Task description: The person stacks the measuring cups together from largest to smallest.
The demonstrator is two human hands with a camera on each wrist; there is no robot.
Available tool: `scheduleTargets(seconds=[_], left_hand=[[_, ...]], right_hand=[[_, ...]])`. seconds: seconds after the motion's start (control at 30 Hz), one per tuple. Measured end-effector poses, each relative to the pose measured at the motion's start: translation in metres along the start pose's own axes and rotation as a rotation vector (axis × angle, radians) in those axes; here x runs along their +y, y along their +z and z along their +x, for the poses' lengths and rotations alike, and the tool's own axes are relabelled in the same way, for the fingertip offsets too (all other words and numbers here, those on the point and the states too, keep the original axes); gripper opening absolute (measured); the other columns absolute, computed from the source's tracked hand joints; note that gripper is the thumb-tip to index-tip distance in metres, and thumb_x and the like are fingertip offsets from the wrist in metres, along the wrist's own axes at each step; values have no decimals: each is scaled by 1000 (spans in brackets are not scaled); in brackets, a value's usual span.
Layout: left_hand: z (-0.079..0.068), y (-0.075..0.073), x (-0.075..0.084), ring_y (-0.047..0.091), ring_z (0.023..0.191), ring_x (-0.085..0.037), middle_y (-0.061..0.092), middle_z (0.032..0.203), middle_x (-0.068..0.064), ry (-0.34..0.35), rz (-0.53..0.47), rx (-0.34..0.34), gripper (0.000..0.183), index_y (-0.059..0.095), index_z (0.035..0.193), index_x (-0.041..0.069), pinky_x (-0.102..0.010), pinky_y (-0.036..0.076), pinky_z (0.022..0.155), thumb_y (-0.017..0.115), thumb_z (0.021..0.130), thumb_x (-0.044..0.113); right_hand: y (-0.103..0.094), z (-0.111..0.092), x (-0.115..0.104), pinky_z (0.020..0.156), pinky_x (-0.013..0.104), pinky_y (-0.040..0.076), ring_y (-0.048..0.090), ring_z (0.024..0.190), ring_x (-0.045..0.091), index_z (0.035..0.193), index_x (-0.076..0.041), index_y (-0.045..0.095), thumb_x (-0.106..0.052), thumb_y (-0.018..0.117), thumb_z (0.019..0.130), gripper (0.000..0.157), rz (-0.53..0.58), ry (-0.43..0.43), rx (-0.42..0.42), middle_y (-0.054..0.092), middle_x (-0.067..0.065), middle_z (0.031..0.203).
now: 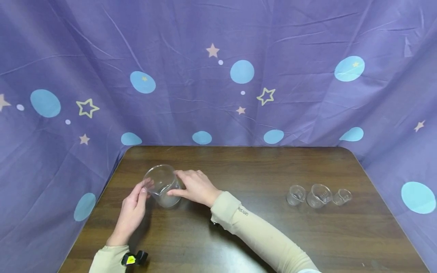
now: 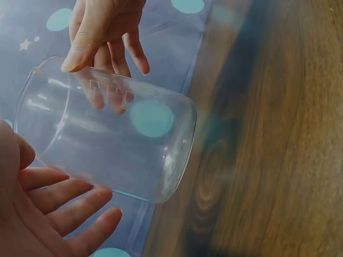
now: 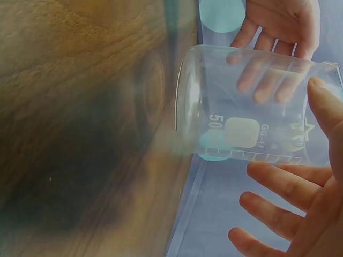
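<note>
A large clear glass beaker [image 1: 163, 189] with printed markings is between my two hands at the left of the table. My left hand [image 1: 132, 206] holds its left side near the rim, with the fingers spread along the glass in the left wrist view. On the opposite side my right hand [image 1: 196, 187] grips the beaker [image 3: 252, 107], thumb near the rim and fingers along the wall. The mouth of the beaker [image 2: 107, 128] faces up, and nothing shows inside. Whether its base touches the table cannot be told.
Three smaller glass beakers stand in a row at the right: one on the left [image 1: 296, 195], a larger one in the middle [image 1: 319, 196] and the smallest [image 1: 342, 197]. The brown wooden table [image 1: 239, 167] meets a purple patterned curtain [image 1: 191, 102] behind and at both sides.
</note>
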State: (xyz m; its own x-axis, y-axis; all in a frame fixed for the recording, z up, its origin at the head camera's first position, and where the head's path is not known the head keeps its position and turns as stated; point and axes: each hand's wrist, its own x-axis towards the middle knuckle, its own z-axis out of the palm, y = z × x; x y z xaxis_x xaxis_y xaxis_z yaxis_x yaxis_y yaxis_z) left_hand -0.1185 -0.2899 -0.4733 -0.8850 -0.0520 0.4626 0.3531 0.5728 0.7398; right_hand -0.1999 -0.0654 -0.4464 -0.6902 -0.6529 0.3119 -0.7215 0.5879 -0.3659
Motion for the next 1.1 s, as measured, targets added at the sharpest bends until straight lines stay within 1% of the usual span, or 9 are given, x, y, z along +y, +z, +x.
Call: scheduleTargets(seconds=[0.2,0.47,0.73,0.93,1.0,1.1], left_hand=[[-2,5,5,57,112,15,66,130,-31,25,-21,-9,34,59,137,-10,-5,49,88,43,107,-4],[0,10,13,57,115,11,67,130,-30,10,-10,-47,34,57,137,-10,-6,50,90,41,109,0],[0,14,15,60,116,7,68,127,-30,36,-15,-57,33,57,136,-11,-5,48,92,42,108,-2],[-1,17,19,58,117,9,69,127,-26,44,7,-58,33,60,137,-6,-4,44,95,44,108,-1],[-2,18,21,59,116,6,70,126,-25,50,24,-55,33,60,137,-5,-3,43,95,46,107,-1],[-3,20,24,65,116,-4,70,126,-25,59,31,-59,33,61,136,-6,-3,43,95,46,107,-2]], right_hand=[[-4,-5,4,90,34,56,69,112,11,138,-16,64,-62,73,90,67,11,10,-12,75,-3,124],[-11,-12,10,95,36,55,68,118,14,141,-14,62,-62,73,90,71,13,23,-11,73,0,130],[-17,-18,14,96,37,55,68,119,14,141,-14,62,-61,73,90,71,10,11,2,72,0,131],[-20,-23,16,96,37,55,68,120,15,141,-13,62,-61,74,89,72,3,14,4,72,2,131],[-20,-24,18,97,37,55,68,120,15,141,-13,62,-60,75,89,71,3,13,3,72,2,132],[-21,-26,20,97,37,55,68,120,15,140,-14,63,-61,74,89,71,2,9,6,72,1,131]])
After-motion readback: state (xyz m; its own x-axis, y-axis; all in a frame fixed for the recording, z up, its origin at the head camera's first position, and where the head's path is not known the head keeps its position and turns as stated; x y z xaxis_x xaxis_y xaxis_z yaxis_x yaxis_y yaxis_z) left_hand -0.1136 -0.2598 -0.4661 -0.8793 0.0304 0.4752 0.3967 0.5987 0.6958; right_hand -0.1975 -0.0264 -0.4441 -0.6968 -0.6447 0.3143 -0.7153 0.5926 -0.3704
